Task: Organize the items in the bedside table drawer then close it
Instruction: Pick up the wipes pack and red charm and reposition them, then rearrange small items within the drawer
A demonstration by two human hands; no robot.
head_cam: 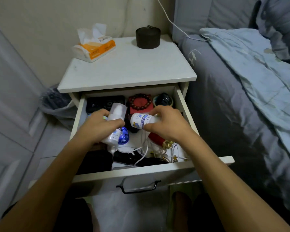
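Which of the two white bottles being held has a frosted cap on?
The bottle in the left hand, the capped bottle; the right hand holds the labelled bottle, no such cap visible.

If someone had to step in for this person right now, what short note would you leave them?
Left hand: grips a white bottle with a frosted cap over the open drawer.
Right hand: grips a small white labelled bottle, lying sideways.
In the drawer: a black case, a bead bracelet on a red box, a blue ball, tangled white cables.
Done: little that shows; the front half is a jumble.
Left: set both bottles down neatly, sort the cables, push the drawer shut.
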